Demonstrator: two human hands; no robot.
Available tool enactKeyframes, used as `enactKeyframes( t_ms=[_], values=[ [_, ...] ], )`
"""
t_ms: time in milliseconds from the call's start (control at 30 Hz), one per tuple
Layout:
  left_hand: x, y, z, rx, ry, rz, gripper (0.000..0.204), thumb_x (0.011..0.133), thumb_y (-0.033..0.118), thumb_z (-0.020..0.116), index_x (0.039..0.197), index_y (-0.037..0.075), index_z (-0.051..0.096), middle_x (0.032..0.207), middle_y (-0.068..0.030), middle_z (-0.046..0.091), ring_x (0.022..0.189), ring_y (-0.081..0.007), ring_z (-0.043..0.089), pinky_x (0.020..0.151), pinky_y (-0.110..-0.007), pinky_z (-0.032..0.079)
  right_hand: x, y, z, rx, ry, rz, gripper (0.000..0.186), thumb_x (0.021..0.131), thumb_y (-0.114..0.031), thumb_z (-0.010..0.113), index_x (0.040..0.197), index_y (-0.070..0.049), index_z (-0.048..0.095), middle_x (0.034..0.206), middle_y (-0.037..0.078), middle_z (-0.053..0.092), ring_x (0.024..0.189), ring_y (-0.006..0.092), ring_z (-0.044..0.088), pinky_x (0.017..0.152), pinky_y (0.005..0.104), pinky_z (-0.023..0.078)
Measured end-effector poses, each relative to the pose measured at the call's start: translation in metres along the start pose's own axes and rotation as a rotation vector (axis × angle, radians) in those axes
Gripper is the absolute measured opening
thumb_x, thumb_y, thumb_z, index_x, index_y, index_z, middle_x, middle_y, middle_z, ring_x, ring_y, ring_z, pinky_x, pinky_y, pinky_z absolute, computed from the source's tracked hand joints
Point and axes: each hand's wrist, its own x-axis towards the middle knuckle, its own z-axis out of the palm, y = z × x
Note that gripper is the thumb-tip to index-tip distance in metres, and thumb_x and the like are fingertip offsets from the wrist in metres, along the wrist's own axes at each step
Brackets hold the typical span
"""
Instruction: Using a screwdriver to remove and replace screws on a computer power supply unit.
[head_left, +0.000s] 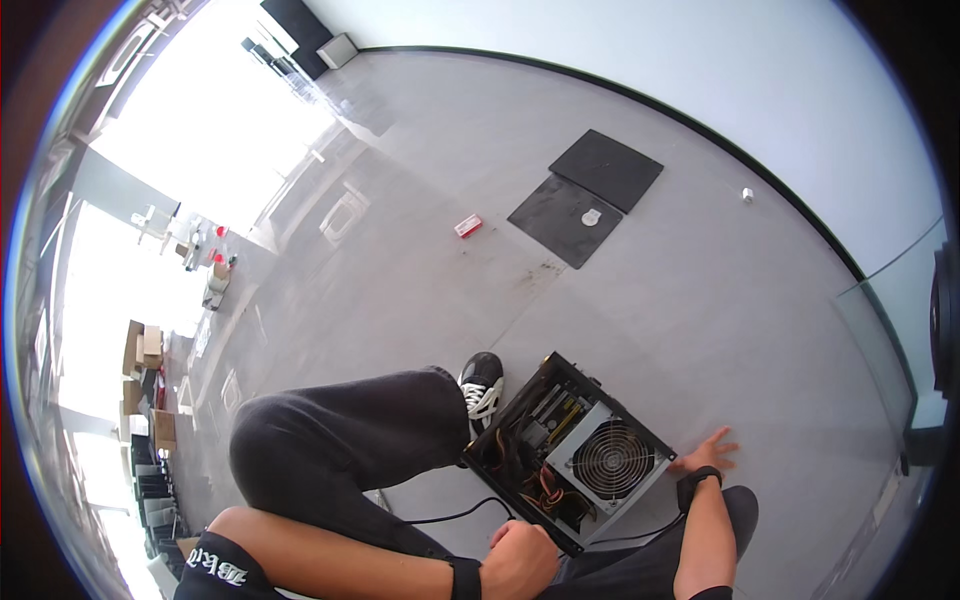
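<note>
An open computer case with a black frame stands between my legs, its wires and circuit boards showing. A grey power supply with a round fan grille fills its right part. My left hand is curled closed at the near edge of the case; whatever its fingers hold, if anything, is hidden. A black cable runs up close to that hand. On the other side, my right hand spreads its fingers beside the case's right corner, low over the floor, holding nothing visible.
Two dark flat panels lie ahead, a small white piece on the nearer one. Left of them is a red-and-white box. A white cylinder lies near the wall. Cardboard boxes stand far left; a glass pane stands right.
</note>
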Motion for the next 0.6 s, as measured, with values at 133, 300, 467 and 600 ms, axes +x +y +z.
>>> enactKeyframes(
  t_ms=[133,300,467,600],
  values=[
    [-0.001,0.003,0.006,0.049,0.067,0.027,0.025,0.084,0.031,0.065,0.085,0.011,0.08,0.086,-0.009,0.075,0.085,-0.0261,0.072,0.059,-0.044,0.05,0.004,0.002,0.002,0.02,0.02,-0.022,0.174,0.048,-0.024,0.106,0.161,-0.025,-0.025,0.169,0.027,-0.017,0.154,0.0566,0.005,0.118,0.0747,0.023],
    [-0.002,0.004,0.006,0.086,0.136,0.097,0.018,0.083,0.023,0.065,0.083,0.013,0.08,0.085,-0.0062,0.074,0.083,-0.0239,0.071,0.057,-0.041,0.048,0.016,0.006,0.009,-0.003,0.03,-0.021,0.175,0.049,-0.024,0.106,0.159,-0.028,-0.03,0.169,0.028,-0.017,0.153,0.0592,0.002,0.12,0.0701,0.027],
    [0.005,0.004,0.003,-0.004,0.207,0.194,0.016,0.085,0.021,0.065,0.084,0.014,0.08,0.084,-0.0014,0.075,0.084,-0.0209,0.072,0.058,-0.038,0.047,0.024,0.009,0.015,-0.005,0.015,-0.027,0.173,0.054,-0.021,0.104,0.157,-0.031,-0.034,0.168,0.028,-0.021,0.152,0.0612,-0.003,0.122,0.0673,0.027],
    [0.014,0.007,0.004,-0.013,-0.043,0.27,0.018,0.087,0.019,0.064,0.097,0.013,0.079,0.089,-0.0038,0.068,0.077,-0.0253,0.067,0.061,-0.041,0.052,0.026,0.011,0.016,0.015,0.017,-0.03,0.171,0.056,-0.019,0.103,0.156,-0.031,-0.034,0.168,0.028,-0.021,0.152,0.0616,-0.004,0.121,0.0672,0.028]
  ],
)
